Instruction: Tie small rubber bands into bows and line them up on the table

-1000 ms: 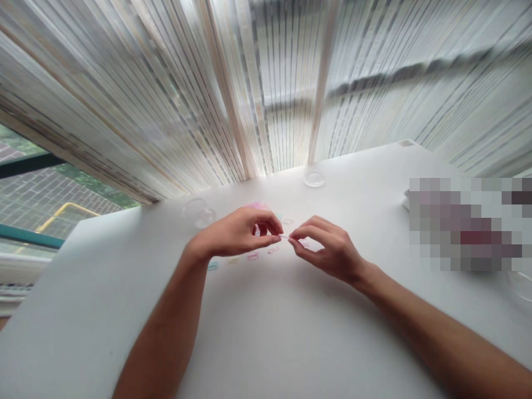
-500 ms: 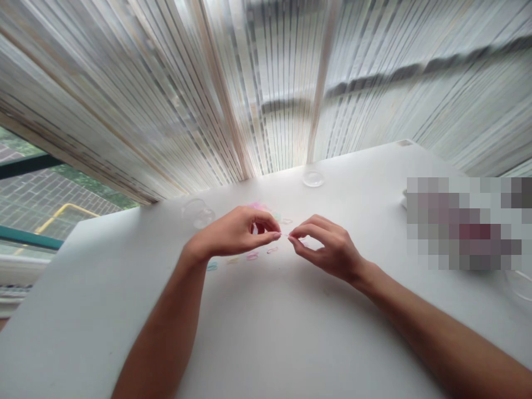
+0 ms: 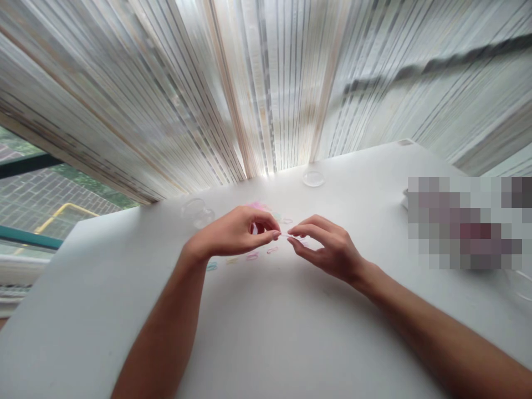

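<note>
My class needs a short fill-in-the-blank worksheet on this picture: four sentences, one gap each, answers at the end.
1. A thin pale piece shows between the fingertips of the left hand and those of the ____ hand.
2. In the nearer row of small loops, the teal loop lies farthest to the ____.
3. The curtain beyond the table is patterned with ____.
4. Outside, at the far left of the view, the bent bar is coloured ____.

Missing words: right; left; stripes; yellow.
</note>
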The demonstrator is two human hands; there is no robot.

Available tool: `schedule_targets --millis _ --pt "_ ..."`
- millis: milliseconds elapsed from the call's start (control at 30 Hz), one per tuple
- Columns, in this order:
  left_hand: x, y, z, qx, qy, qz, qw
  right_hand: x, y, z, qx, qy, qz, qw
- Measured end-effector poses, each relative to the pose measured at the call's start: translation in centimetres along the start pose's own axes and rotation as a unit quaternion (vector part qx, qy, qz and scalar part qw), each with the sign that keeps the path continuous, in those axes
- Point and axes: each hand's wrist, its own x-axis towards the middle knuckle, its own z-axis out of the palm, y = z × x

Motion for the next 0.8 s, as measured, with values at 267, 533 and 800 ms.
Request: schedule_targets --millis 267,533,800 --pt "-0.03 -0.1 -0.08 0.003 -0.017 0.003 1.0 0.16 -0.12 0.0 -0.004 0.008 0.002 1.0" --pt "0.07 -0.24 0.04 -0.004 -0.011 -0.007 1.0 0.16 -0.31 -0.02 -0.003 0.004 0.003 1.0" --pt "0.04 -0.18 -0.1 -0.004 -0.008 -0.006 1.0 0.12 -0.52 -0.09 -0.006 -0.012 -0.016 1.0"
